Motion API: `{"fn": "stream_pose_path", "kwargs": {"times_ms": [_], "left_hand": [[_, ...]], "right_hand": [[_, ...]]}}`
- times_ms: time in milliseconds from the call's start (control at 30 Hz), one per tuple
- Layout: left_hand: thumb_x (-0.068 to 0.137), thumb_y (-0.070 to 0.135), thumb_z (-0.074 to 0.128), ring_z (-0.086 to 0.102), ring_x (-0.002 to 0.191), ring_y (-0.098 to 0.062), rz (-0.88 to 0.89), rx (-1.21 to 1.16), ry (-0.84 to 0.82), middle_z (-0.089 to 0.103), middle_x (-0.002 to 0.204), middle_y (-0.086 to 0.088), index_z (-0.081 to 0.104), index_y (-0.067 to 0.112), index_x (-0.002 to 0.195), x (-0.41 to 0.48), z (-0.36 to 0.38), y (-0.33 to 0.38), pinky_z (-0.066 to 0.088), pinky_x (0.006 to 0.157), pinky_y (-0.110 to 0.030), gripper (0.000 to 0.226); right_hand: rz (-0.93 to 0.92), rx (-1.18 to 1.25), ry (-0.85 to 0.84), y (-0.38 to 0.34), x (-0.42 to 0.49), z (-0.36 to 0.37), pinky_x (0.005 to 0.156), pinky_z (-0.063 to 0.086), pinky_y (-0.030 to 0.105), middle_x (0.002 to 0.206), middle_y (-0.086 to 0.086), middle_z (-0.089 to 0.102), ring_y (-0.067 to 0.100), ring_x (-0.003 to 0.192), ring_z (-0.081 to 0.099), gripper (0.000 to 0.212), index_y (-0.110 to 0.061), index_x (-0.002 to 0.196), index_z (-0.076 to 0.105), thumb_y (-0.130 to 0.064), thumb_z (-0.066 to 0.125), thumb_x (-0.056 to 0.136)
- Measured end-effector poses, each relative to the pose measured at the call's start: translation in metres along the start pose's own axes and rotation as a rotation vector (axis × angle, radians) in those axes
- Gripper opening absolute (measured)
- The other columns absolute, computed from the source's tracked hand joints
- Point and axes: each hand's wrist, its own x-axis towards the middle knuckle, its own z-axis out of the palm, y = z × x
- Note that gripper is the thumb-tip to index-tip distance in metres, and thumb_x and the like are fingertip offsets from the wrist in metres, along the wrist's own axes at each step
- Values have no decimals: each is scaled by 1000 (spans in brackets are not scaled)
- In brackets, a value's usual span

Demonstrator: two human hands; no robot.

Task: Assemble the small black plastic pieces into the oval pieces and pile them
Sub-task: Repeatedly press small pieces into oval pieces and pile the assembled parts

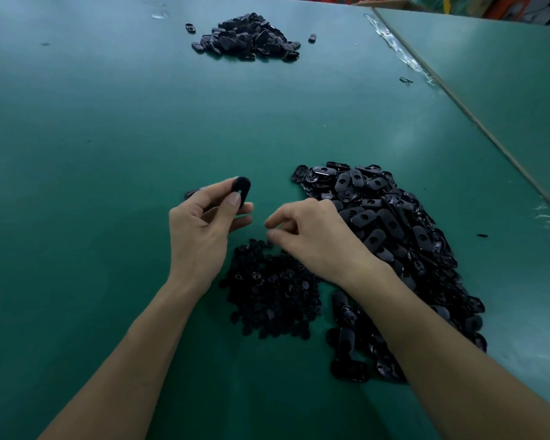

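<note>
Pinching an oval piece (242, 190) upright, long axis vertical, is the left hand (200, 230); right hand (311, 233) is hovering, fingers curled, apparently empty.

Three heaps of black parts lie on one green tabletop (108, 122). At 12 o'clock sits a far heap of oval pieces (246, 38), with two strays beside it, one stray at its left (190, 27) and one stray at its right (312, 37). At 4 o'clock spreads the biggest heap of oval pieces (394, 249), far too many to count. At 6 o'clock is a heap of small pieces (270, 290), perhaps a hundred or more. One lifted oval piece (241, 190) is raised at centre. Two hands show.
</note>
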Motion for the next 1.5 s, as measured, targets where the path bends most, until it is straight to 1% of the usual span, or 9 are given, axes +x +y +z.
{"fn": "stream_pose_path", "kwargs": {"times_ms": [100,200,400,600,767,867,1033,1267,1500], "left_hand": [[97,3,62,73,80,-13,5,16,35,75,94,2,74,21,105,2,0,0,59,68,-24,23],[97,1,62,71,74,-8,11,41,55,76,87,8,72,22,105,3,0,0,56,65,-20,24],[93,2,68,72,71,-9,25,77,36,76,81,7,68,20,101,2,-2,0,53,64,-17,20],[90,2,71,74,74,-12,13,71,22,77,85,5,72,19,93,2,-3,-1,55,67,-17,17],[92,-5,66,74,78,-11,-7,65,1,78,86,6,73,19,96,3,-2,-2,56,73,-17,26],[92,-6,66,74,79,-11,-4,75,8,78,86,6,74,20,95,3,-2,-2,56,74,-18,27],[91,-5,67,74,78,-12,18,106,21,77,86,3,73,20,94,3,-3,-2,57,74,-19,26],[91,-3,69,76,81,-17,27,135,22,77,88,1,73,21,94,3,-5,-3,58,76,-22,25],[91,-5,68,75,79,-15,30,131,17,77,85,5,72,21,92,3,-4,-5,58,75,-22,26]], "right_hand": [[-30,-211,-99,-8,-3,1,89,52,34,103,-7,66,15,103,61,33,-27,121,69,-41,69,92],[-35,-292,-146,-12,-5,5,87,47,35,109,-4,62,19,110,57,27,-28,118,68,-39,66,94],[-33,-263,-163,-13,-4,9,90,53,41,106,3,67,24,103,62,14,-22,107,71,-23,63,96],[-39,-116,-137,-12,-3,8,88,49,37,85,-7,60,20,98,56,11,-18,106,68,-22,61,98],[-19,-99,-136,-16,-4,3,88,51,41,101,4,66,21,96,59,23,-12,107,67,-29,52,104],[-34,-60,-96,-17,-4,-2,83,53,35,94,0,69,15,89,61,18,-14,102,69,-25,54,103],[-56,133,7,-16,-3,-5,56,52,17,72,-1,70,7,60,66,15,-14,92,68,-21,58,101],[-93,136,124,-10,1,-6,74,47,4,70,-25,61,-12,71,62,15,-20,108,77,-19,68,95],[-78,223,106,-8,0,-5,75,61,26,74,-6,73,5,69,71,16,-16,105,76,-8,71,92]]}}
